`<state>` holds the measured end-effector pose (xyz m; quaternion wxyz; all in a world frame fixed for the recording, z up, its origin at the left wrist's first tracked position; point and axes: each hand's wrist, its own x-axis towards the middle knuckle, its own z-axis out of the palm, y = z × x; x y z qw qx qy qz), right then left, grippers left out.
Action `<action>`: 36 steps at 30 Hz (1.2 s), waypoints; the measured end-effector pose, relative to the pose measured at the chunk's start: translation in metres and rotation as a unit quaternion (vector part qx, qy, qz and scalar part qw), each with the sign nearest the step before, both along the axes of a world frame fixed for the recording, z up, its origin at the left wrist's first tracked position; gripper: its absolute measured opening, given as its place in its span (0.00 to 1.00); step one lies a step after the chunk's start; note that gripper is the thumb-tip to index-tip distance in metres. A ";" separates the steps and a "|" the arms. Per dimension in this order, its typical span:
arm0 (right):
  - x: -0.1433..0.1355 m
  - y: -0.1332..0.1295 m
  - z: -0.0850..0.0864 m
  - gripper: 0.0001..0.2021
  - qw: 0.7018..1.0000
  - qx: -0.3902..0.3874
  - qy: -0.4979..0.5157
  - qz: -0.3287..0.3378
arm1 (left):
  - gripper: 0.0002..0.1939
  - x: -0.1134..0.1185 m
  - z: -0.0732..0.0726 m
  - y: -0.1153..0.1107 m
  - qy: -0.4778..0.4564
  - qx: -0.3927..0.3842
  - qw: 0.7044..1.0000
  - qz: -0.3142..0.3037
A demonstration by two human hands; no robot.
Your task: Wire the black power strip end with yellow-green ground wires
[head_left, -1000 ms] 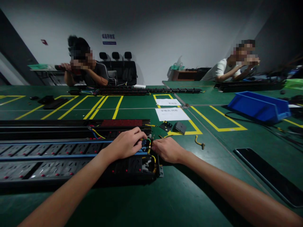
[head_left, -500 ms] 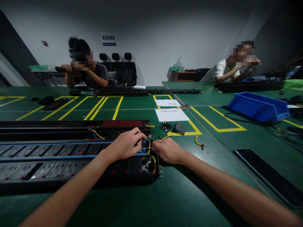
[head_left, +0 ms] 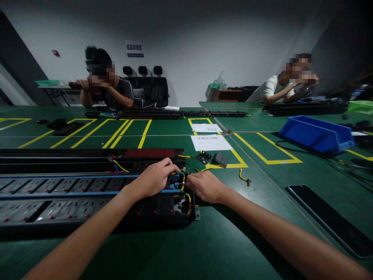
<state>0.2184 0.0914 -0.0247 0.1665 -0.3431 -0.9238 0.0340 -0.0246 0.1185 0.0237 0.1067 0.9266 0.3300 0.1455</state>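
Note:
My left hand [head_left: 154, 175] lies over the right end of a power strip with blue edges [head_left: 96, 183]. Its index finger stretches toward a green-and-yellow wire [head_left: 183, 181] at the strip's end, with the thumb apart from it. At that same end, my right hand [head_left: 205, 186] is closed, fingertips together; whatever is between them is hidden. Nearer to me, a second power strip [head_left: 96, 208] lies alongside, with a yellow wire [head_left: 189, 199] in its uncovered end and a metal bracket [head_left: 197, 213] beside it.
Beyond the strips lie dark rails [head_left: 64, 165], a small black box [head_left: 220, 159] and white paper sheets [head_left: 211, 142]. A short yellow wire [head_left: 243, 177], a phone [head_left: 329, 219] and a blue bin [head_left: 317, 133] are to the right. Two people sit across the green table [head_left: 140, 260].
My left thumb has drawn back from the index fingertip, and more of the blue strip's inside shows. My right hand stays at the strip's end, almost unmoved.

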 end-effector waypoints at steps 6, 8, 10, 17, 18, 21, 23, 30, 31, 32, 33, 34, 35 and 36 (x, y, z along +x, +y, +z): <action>0.000 0.000 0.000 0.11 1.000 0.003 -0.002 -0.005 | 0.22 0.000 0.000 -0.001 -0.004 0.003 1.000 0.002; -0.001 0.000 0.000 0.11 1.000 0.002 -0.001 -0.004 | 0.22 0.000 0.001 -0.001 -0.001 0.008 1.000 0.004; -0.001 0.000 0.000 0.11 1.000 0.000 0.001 -0.002 | 0.22 0.001 0.001 -0.002 0.000 0.011 1.000 0.005; -0.001 0.000 0.000 0.11 1.000 -0.003 -0.003 -0.007 | 0.21 0.001 0.001 -0.002 0.006 0.016 1.000 0.006; -0.001 0.000 0.000 0.11 1.000 -0.003 -0.003 -0.008 | 0.21 0.001 0.001 -0.002 0.004 0.017 1.000 0.005; -0.001 0.000 0.000 0.11 1.000 -0.001 -0.002 -0.008 | 0.21 0.001 0.000 -0.002 0.002 0.019 1.000 0.004; -0.001 0.000 0.000 0.12 1.000 0.000 -0.002 -0.008 | 0.21 0.001 0.000 -0.002 0.002 0.020 1.000 0.003; -0.001 0.000 0.000 0.11 1.000 0.000 -0.005 -0.007 | 0.21 0.001 0.000 -0.002 0.008 0.021 1.000 0.007; -0.001 0.000 0.000 0.11 1.000 0.000 -0.003 -0.006 | 0.21 0.001 0.000 -0.002 0.010 0.021 1.000 0.008; -0.001 0.000 0.000 0.11 1.000 0.000 -0.002 -0.005 | 0.21 0.000 0.000 -0.002 0.011 0.022 1.000 0.008; -0.001 0.000 0.000 0.11 1.000 0.000 0.000 -0.005 | 0.21 0.000 -0.001 -0.002 0.013 0.022 1.000 0.008; -0.001 0.000 0.000 0.11 1.000 0.000 0.001 -0.005 | 0.21 0.000 -0.001 -0.002 0.014 0.022 1.000 0.008; -0.001 0.000 0.000 0.11 1.000 0.000 0.002 -0.005 | 0.21 0.000 -0.001 -0.002 0.015 0.022 1.000 0.008; -0.001 0.000 0.000 0.11 1.000 0.000 0.002 -0.005 | 0.21 0.000 -0.001 -0.001 0.016 0.022 1.000 0.008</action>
